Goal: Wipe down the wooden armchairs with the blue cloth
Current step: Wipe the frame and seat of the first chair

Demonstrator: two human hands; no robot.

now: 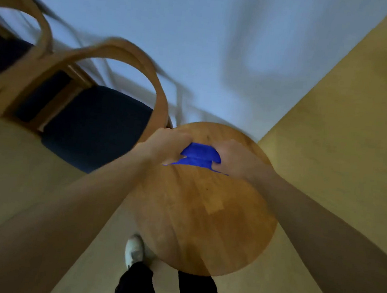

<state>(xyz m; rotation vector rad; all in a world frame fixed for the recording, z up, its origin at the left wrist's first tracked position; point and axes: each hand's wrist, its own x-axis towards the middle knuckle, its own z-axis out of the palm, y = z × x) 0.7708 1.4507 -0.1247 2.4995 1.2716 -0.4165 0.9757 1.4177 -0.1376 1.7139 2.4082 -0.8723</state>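
From the head camera, the picture is blurry. Both arms reach out over a round wooden table (201,218). The blue cloth (198,157) lies on the far part of the table top, bunched up between the two hands. The left hand (166,144) grips the left side of the cloth with curled fingers. The right hand (231,158) grips the right side the same way. Left of the table stands a wooden armchair (111,104) with a curved arm and a dark blue seat. A second wooden armchair (16,32) stands farther left. Below the table, a white shoe (134,250) and black trouser legs (135,285) stand on the tan floor (345,143).
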